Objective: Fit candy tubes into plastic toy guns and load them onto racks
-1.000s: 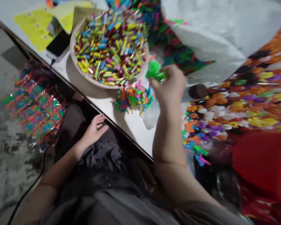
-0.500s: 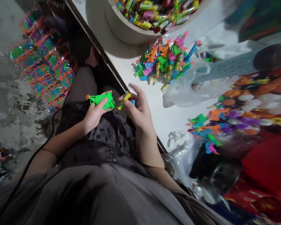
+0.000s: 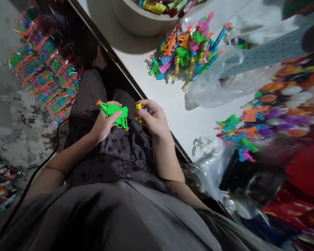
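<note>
My left hand [image 3: 104,124] is closed around a bright green plastic toy gun [image 3: 115,111] with orange ends, its thumb laid across the lattice side. One orange end points up and left, another down toward my lap. Just to the right, my right hand [image 3: 155,120] pinches a small yellow tube [image 3: 139,108] with a dark red end, thumb against the forefinger. Its lower part looks filled with small coloured pieces. A bit of blue shows behind the right thumb. A short gap lies between the tube and the toy gun, both held above my lap.
On the white table [image 3: 157,92] to the right stands a round pale tub [image 3: 138,22] of candy tubes. Near it lies a heap of coloured toy guns [image 3: 183,50] beside a plastic bag [image 3: 211,90]. Wrapped bundles [image 3: 45,82] lie on the floor; a black cable [image 3: 58,134] crosses the left.
My right hand has turned the tube more upright and curled its fingers in. The green toy gun has tilted slightly in my left hand. The view has shifted, so the tub sits higher.
</note>
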Action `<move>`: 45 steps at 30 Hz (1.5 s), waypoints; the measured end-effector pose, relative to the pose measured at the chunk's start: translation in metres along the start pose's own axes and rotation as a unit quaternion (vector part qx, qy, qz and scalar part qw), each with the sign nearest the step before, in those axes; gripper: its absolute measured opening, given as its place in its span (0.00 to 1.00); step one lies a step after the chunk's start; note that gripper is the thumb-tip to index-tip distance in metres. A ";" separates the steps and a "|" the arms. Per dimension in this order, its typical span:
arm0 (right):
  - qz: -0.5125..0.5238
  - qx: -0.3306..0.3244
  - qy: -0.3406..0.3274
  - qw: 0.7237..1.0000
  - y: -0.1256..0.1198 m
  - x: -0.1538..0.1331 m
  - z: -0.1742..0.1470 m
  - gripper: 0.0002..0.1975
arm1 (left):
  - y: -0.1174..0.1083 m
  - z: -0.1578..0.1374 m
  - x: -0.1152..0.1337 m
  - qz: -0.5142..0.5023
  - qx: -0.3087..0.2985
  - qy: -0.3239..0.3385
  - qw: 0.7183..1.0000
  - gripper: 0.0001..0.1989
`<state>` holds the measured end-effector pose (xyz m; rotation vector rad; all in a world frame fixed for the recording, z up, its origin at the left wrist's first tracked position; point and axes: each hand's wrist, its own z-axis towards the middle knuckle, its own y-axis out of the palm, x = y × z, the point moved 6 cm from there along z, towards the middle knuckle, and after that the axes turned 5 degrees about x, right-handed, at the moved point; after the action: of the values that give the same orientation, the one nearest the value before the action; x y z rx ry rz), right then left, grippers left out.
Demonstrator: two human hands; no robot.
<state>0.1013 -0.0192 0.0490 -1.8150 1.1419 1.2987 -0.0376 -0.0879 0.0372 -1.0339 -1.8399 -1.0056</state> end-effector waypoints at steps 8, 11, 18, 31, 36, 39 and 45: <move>0.031 -0.039 0.032 0.998 0.015 0.007 -0.008 0.22 | 0.000 -0.010 0.025 0.268 -0.039 0.297 0.916 0.11; 0.043 -0.055 0.035 0.997 0.021 0.008 -0.010 0.21 | 0.002 -0.009 0.025 0.280 -0.067 0.316 0.904 0.12; -0.017 -0.036 -0.028 0.999 0.018 -0.001 -0.010 0.21 | 0.007 -0.005 0.020 0.248 -0.073 0.262 0.930 0.20; -0.123 -0.112 -0.198 0.966 0.018 -0.028 -0.014 0.17 | 0.011 -0.021 -0.039 -0.109 -0.237 -0.294 0.920 0.32; -0.123 -0.088 -0.158 0.976 0.016 -0.024 -0.010 0.21 | 0.009 -0.014 -0.035 -0.168 -0.127 -0.274 0.939 0.10; -0.101 -0.013 -0.081 0.991 0.002 -0.011 -0.007 0.24 | 0.005 -0.008 -0.024 -0.174 -0.072 -0.217 0.958 0.15; -0.090 -0.037 -0.055 0.994 0.002 -0.003 -0.013 0.24 | 0.000 -0.008 0.003 -0.184 0.036 -0.110 0.976 0.28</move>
<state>0.1040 -0.0306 0.0563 -1.8294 0.8605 1.3308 -0.0368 -0.0939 0.0428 -0.8010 -2.2926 -1.0573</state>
